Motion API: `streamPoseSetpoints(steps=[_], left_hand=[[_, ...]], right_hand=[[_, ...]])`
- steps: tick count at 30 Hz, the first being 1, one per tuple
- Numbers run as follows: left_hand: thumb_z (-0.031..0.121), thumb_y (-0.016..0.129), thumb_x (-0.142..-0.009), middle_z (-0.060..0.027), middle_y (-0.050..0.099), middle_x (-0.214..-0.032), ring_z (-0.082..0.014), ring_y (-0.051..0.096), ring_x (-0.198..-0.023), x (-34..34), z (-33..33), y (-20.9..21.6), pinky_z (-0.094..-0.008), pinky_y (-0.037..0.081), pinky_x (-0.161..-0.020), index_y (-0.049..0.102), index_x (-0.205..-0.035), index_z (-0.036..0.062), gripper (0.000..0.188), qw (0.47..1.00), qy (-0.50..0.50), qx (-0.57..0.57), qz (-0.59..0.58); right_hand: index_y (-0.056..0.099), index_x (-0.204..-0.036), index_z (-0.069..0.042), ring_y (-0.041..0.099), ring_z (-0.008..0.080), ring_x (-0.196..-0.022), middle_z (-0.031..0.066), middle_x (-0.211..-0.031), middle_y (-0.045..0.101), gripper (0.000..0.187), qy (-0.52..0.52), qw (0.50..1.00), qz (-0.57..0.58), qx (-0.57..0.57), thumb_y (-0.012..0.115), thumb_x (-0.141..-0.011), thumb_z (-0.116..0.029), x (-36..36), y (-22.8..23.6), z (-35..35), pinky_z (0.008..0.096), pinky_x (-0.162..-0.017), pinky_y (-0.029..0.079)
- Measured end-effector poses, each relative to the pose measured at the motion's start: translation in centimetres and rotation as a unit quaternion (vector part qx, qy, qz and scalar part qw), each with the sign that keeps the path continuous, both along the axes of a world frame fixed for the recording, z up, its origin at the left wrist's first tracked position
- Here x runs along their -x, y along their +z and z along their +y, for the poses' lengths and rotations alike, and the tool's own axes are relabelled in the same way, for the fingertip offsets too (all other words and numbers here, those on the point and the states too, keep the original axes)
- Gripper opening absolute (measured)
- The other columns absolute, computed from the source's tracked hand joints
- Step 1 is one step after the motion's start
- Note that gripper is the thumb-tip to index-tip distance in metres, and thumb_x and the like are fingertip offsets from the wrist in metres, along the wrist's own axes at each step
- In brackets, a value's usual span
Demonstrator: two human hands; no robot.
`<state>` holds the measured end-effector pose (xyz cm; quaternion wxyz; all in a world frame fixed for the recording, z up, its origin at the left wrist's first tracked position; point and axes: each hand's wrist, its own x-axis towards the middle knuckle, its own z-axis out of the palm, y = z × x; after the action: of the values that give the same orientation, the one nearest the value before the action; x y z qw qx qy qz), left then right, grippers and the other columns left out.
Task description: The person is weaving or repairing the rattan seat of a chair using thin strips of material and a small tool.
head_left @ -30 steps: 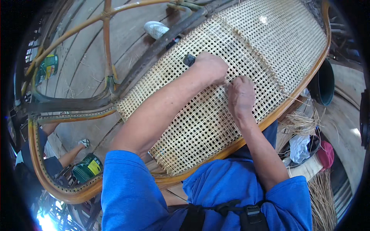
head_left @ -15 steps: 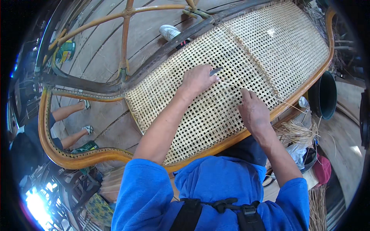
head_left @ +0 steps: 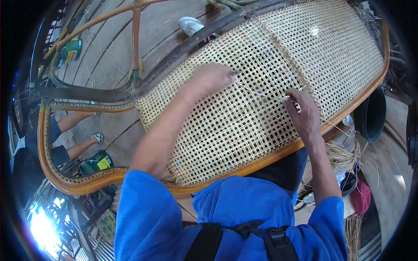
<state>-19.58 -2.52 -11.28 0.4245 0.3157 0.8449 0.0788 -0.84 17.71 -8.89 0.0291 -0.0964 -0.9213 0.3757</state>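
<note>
A woven cane panel [head_left: 209, 130] with open square mesh spans a curved rattan frame [head_left: 244, 167] in front of me. My left hand [head_left: 211, 79], smeared by motion, is closed above the panel's middle. A small dark metal tip, like a blade, sticks out from its fingers. From there a thin cane strand [head_left: 257, 92] stretches across the mesh to my right hand [head_left: 303, 111]. My right fingers are curled in a pinch around the strand's other end, just over the weave. What lies inside my left palm is hidden.
A seam [head_left: 289, 56] crosses the panel toward the right. A black bucket [head_left: 370, 114], a bundle of loose cane strands [head_left: 342, 156] and a red cap [head_left: 360, 198] are at the right. A person's legs [head_left: 76, 137] and a green can [head_left: 96, 163] show at the left.
My left hand has moved left with the tip, and my right hand right and slightly up. A strand now stretches between them. The whole view has shifted slightly.
</note>
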Motion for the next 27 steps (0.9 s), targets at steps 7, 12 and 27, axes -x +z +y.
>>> streamPoseSetpoints(steps=[7,12,27], left_hand=[[0.04,0.051,-0.088,-0.0143,0.063,-0.097,-0.0335,0.059,-0.094,5.5,-9.2,-2.9,-0.0445,0.047,-0.08,0.062,-0.097,0.0073,0.036,0.982,0.013,-0.03,0.183],[0.039,0.048,-0.091,-0.0128,0.062,-0.1,-0.0325,0.06,-0.094,5.7,-10.9,-3.1,-0.0429,0.047,-0.077,0.06,-0.102,0.0089,0.034,0.972,0.012,0.045,0.232],[0.046,0.048,-0.087,-0.0258,0.062,-0.101,-0.0419,0.059,-0.099,2.7,-24.3,-0.6,-0.0491,0.046,-0.084,0.064,-0.1,-0.0002,0.051,0.855,0.415,0.224,0.217]], right_hand=[[0.061,-0.095,-0.01,0.057,0.0234,-0.083,0.0037,-0.086,0.063,0.02,0.057,0.993,0.056,-0.083,0.067,-0.076,-0.006,1.0,-4.0,-1.2,0.0337,-0.075,0.048],[0.061,-0.096,-0.011,0.057,0.0239,-0.083,0.0042,-0.084,0.063,0.021,0.047,0.995,-0.012,-0.088,0.068,-0.076,-0.008,0.7,-4.3,-1.2,0.0337,-0.075,0.048],[0.06,-0.102,-0.002,0.059,0.0286,-0.087,0.0142,-0.093,0.062,0.018,-0.007,0.999,0.053,-0.009,0.06,-0.084,-0.002,-0.5,-4.5,0.4,0.0347,-0.08,0.047]])
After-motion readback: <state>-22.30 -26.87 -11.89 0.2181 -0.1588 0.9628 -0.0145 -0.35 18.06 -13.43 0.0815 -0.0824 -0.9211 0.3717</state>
